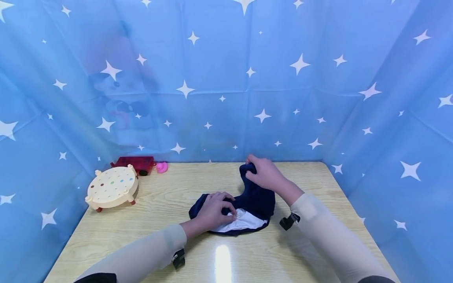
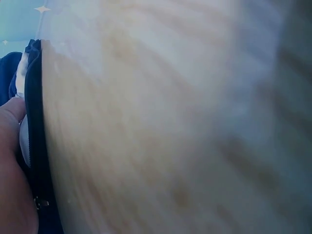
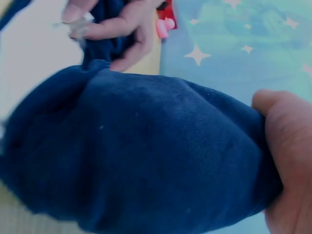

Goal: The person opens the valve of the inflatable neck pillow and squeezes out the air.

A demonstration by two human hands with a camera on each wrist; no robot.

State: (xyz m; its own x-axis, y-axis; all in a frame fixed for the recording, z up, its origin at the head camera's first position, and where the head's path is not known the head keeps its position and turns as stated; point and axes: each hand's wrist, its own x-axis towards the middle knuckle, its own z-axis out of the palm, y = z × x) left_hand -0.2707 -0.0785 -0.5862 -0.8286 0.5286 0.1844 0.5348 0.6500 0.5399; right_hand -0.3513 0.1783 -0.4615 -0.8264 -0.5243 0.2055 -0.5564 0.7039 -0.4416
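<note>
A navy, velvety neck pillow (image 1: pixel 260 200) lies curved on the table, with a white inside (image 1: pixel 247 221) showing along its near edge. My left hand (image 1: pixel 216 212) is over its left part. In the right wrist view, that hand's thumb and finger pinch a small whitish piece (image 3: pixel 80 29), too blurred to identify. My right hand (image 1: pixel 267 173) grips the pillow's far right end, which is raised off the table. In the left wrist view, a dark zipper edge (image 2: pixel 36 122) runs beside the left thumb, with a small metal zipper pull (image 2: pixel 41 202) near the bottom.
A cream, round stool-like toy with coloured dots (image 1: pixel 112 186) stands at the table's left. Behind it are a red toy cart (image 1: pixel 134 163) and a pink toy duck (image 1: pixel 161 168). A blue star-patterned curtain (image 1: pixel 219 70) hangs around the wooden table (image 1: pixel 159 243).
</note>
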